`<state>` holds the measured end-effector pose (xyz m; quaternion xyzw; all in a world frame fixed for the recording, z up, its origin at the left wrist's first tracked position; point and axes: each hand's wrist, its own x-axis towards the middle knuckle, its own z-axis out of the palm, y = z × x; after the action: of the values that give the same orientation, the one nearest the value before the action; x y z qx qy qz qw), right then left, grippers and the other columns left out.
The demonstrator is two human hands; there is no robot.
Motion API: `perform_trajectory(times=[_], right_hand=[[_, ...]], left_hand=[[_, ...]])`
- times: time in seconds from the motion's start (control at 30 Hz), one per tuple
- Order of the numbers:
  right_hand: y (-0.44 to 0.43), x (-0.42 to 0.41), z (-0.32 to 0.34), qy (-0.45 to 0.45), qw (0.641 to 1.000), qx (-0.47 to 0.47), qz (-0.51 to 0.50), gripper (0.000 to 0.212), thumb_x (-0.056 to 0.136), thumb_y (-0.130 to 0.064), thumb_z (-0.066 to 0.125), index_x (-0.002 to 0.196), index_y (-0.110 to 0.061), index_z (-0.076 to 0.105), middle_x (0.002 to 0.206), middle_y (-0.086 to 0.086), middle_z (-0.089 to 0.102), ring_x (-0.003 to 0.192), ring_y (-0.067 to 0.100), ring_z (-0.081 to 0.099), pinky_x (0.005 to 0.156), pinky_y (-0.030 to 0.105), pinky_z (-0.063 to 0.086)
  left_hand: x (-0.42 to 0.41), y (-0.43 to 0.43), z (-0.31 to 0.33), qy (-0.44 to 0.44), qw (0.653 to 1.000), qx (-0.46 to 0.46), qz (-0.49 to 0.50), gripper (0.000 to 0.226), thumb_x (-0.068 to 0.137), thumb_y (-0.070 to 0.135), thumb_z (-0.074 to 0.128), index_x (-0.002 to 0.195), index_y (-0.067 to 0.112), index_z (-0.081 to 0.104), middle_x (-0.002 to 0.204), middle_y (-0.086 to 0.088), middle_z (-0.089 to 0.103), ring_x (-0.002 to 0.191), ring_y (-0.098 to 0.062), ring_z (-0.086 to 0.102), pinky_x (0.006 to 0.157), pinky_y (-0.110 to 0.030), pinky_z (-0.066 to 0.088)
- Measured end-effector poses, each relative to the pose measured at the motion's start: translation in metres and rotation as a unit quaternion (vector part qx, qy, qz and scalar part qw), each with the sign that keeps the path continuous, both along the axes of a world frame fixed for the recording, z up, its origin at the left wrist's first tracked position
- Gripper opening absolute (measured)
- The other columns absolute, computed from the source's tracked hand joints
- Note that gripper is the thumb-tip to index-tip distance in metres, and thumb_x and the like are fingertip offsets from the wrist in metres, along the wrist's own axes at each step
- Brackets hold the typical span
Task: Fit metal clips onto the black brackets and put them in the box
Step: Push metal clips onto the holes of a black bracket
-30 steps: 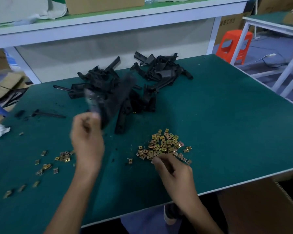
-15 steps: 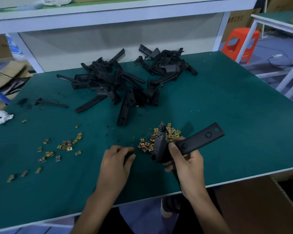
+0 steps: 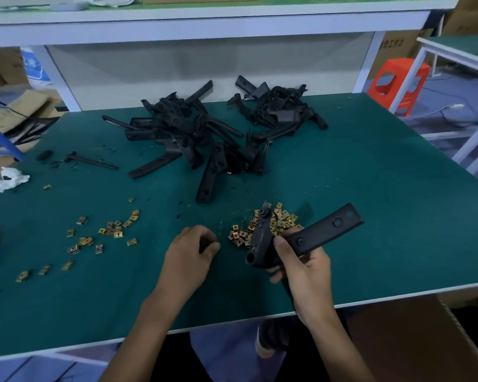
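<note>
Head view: a second ago the left hand held the bracket up while the right picked among the clips. Now the bracket point(image 3: 323, 232) sits in the right hand point(image 3: 301, 268), fingers wrapped round its bend, its long arm pointing off to that hand's right. The left hand point(image 3: 191, 252) lies curled on the table point(image 3: 370, 188), just left of the clip pile point(image 3: 260, 227); whether it pinches a clip, I cannot tell. Fitting looks about to begin. The pile lies just beyond the right hand's fingers.

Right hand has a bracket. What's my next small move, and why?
Probably reach the left hand to the clip pile beside it and pinch one: the right hand grips a bracket with no clip visible on it.
</note>
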<state>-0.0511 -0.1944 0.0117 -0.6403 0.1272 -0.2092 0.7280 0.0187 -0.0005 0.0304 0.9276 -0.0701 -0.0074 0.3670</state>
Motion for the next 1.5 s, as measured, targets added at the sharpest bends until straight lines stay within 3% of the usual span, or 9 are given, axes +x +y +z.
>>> perform_trajectory(times=[0.07, 0.2, 0.37, 0.67, 0.87, 1.07, 1.33, 1.5], right_hand=[[0.0, 0.0, -0.001, 0.0, 1.0, -0.003, 0.002, 0.009, 0.086, -0.038, 0.074, 0.087, -0.03, 0.07, 0.071, 0.011, 0.073, 0.053, 0.032, 0.069, 0.042, 0.029, 0.051], [-0.001, 0.001, -0.003, 0.004, 1.0, 0.004, 0.008, 0.016, 0.083, -0.042, 0.075, 0.089, -0.027, 0.07, 0.069, 0.013, 0.072, 0.052, 0.032, 0.069, 0.041, 0.029, 0.051], [-0.002, 0.002, -0.004, 0.003, 1.0, 0.008, 0.018, 0.021, 0.082, -0.044, 0.073, 0.089, -0.025, 0.07, 0.065, 0.012, 0.068, 0.052, 0.031, 0.068, 0.041, 0.029, 0.051], [-0.002, 0.0, -0.001, -0.005, 0.999, -0.012, 0.036, 0.017, 0.087, -0.041, 0.07, 0.088, -0.024, 0.07, 0.063, 0.01, 0.065, 0.052, 0.028, 0.065, 0.042, 0.029, 0.051], [-0.002, 0.0, -0.001, -0.002, 0.999, -0.015, 0.037, 0.014, 0.088, -0.039, 0.069, 0.087, -0.025, 0.07, 0.062, 0.011, 0.065, 0.052, 0.026, 0.064, 0.042, 0.03, 0.051], [-0.004, 0.0, -0.002, 0.004, 0.999, -0.018, 0.044, 0.013, 0.092, -0.03, 0.069, 0.089, -0.017, 0.068, 0.063, 0.014, 0.064, 0.051, 0.028, 0.062, 0.042, 0.031, 0.05], [-0.007, -0.002, 0.0, 0.016, 0.997, -0.011, 0.081, 0.007, 0.09, -0.032, 0.069, 0.089, -0.025, 0.07, 0.065, 0.015, 0.068, 0.051, 0.028, 0.064, 0.042, 0.03, 0.051], [-0.008, -0.001, 0.0, 0.026, 0.995, -0.025, 0.097, 0.018, 0.087, -0.041, 0.073, 0.091, -0.024, 0.069, 0.065, 0.018, 0.068, 0.05, 0.031, 0.064, 0.043, 0.031, 0.052]], left_hand=[[-0.002, 0.0, 0.001, 0.026, 0.997, -0.068, 0.014, 0.007, 0.094, 0.024, 0.068, 0.094, 0.028, 0.063, 0.091, 0.011, 0.066, 0.084, 0.002, 0.059, 0.07, -0.01, 0.042], [-0.014, -0.008, 0.004, 0.099, 0.96, -0.261, 0.003, 0.016, 0.096, 0.019, 0.066, 0.102, 0.033, 0.072, 0.086, 0.015, 0.071, 0.077, 0.003, 0.062, 0.073, -0.014, 0.051], [-0.027, -0.019, 0.009, 0.178, 0.889, -0.423, -0.01, 0.018, 0.093, 0.005, 0.067, 0.096, 0.019, 0.079, 0.086, -0.004, 0.075, 0.075, -0.012, 0.066, 0.069, -0.02, 0.054], [-0.032, -0.025, 0.014, 0.202, 0.881, -0.426, -0.031, 0.02, 0.092, 0.006, 0.069, 0.092, 0.021, 0.081, 0.077, -0.002, 0.072, 0.07, -0.009, 0.064, 0.066, -0.021, 0.054], [-0.032, -0.025, 0.014, 0.219, 0.869, -0.443, -0.03, 0.015, 0.094, 0.002, 0.065, 0.1, 0.01, 0.076, 0.071, -0.004, 0.069, 0.065, -0.012, 0.063, 0.062, -0.022, 0.054], [-0.03, -0.02, 0.015, 0.216, 0.884, -0.41, -0.066, 0.015, 0.092, 0.002, 0.068, 0.099, 0.012, 0.077, 0.077, -0.002, 0.072, 0.068, -0.011, 0.065, 0.064, -0.022, 0.054], [-0.03, -0.019, 0.011, 0.24, 0.87, -0.421, -0.088, 0.024, 0.091, 0.002, 0.07, 0.112, 0.013, 0.069, 0.074, -0.003, 0.068, 0.068, -0.015, 0.064, 0.063, -0.023, 0.053], [-0.027, -0.014, 0.012, 0.251, 0.872, -0.407, -0.107, 0.028, 0.089, 0.002, 0.071, 0.113, 0.016, 0.069, 0.074, -0.004, 0.068, 0.067, -0.016, 0.065, 0.061, -0.024, 0.053]])
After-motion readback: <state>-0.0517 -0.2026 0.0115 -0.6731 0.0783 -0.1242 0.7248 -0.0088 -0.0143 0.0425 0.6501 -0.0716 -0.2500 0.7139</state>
